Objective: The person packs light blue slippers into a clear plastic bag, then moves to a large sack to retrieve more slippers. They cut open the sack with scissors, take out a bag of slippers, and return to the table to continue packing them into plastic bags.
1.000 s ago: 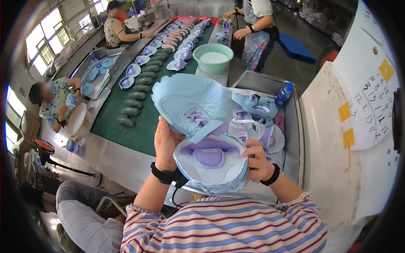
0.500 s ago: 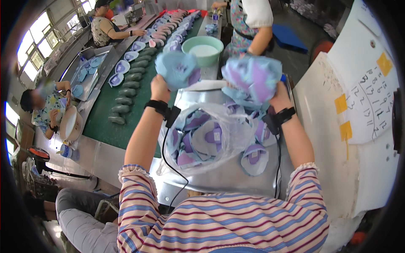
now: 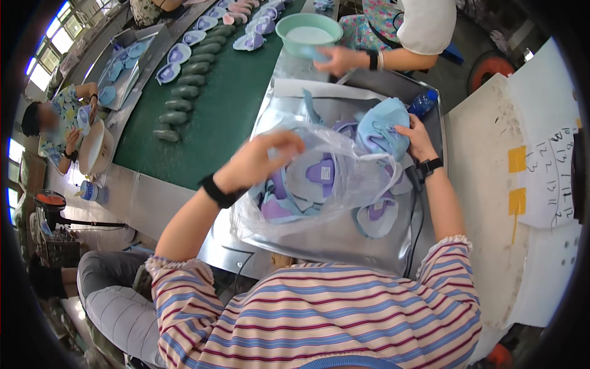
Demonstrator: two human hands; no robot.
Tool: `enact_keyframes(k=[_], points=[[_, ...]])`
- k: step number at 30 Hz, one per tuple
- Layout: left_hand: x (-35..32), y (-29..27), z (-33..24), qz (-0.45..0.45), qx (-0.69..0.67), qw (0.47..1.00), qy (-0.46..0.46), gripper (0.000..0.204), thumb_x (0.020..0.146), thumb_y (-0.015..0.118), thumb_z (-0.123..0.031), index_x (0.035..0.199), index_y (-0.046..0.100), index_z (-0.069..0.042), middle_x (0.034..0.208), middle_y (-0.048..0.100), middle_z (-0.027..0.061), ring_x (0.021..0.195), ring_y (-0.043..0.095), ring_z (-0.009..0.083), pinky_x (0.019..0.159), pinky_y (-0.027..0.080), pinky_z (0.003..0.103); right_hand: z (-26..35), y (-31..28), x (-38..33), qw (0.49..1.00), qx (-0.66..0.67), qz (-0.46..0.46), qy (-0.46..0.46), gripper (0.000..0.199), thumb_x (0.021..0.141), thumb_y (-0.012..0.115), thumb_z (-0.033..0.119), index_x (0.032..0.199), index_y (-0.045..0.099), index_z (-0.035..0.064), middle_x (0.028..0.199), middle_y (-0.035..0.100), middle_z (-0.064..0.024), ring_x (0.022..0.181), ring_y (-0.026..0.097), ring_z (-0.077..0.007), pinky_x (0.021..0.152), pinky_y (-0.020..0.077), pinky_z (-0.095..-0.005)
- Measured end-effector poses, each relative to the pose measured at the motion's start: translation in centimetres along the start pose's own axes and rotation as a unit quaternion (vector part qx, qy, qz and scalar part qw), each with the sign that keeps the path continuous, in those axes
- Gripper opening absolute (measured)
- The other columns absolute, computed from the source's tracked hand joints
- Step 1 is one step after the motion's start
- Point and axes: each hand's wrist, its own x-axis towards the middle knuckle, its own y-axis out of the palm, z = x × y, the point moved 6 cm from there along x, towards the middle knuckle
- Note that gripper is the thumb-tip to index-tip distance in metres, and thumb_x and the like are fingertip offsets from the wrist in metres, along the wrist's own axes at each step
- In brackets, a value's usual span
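clear crinkled plastic bag (image 3: 344,178) of lilac and blue fabric shoe pieces lies on the grey metal tray (image 3: 344,240), its mouth facing up-left. left hand (image 3: 261,161) pinches its rim; right hand (image 3: 415,136) grips a soft light-blue fabric piece (image 3: 381,128) just beyond. it looks light, limp and slippery, best held at the rim; long axis runs left-right.
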Motion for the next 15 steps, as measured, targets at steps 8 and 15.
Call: enact_keyframes(k=[8,15], points=[[-12.2,9.1,2.1,0.047,0.475,0.875,0.079,0.051,0.071,0.073,-0.028,0.115,0.053,-0.013,0.131,0.046,0.0111,0.124,0.041,0.0314,0.097,0.038,0.044,12.5,20.1,-8.2,0.924,-0.245,0.196,-0.216,0.029,0.081,0.061,0.013,0.108,0.059,0.0034,0.095,0.062,-0.0102,0.084,0.061,-0.0159,0.074,0.0494,-0.0272],[-16.4,3.7,5.0,-0.165,0.464,0.863,-0.113,0.066,0.080,0.067,-0.036,0.126,0.038,0.002,0.133,0.042,0.0212,0.119,0.045,0.0371,0.097,0.038,0.045,-4.1,32.7,-10.0,0.800,-0.451,0.374,-0.128,0.097,0.069,0.073,0.048,0.142,0.023,0.0086,0.123,0.044,-0.0315,0.103,0.054,-0.0448,0.089,0.0446,-0.0440]])
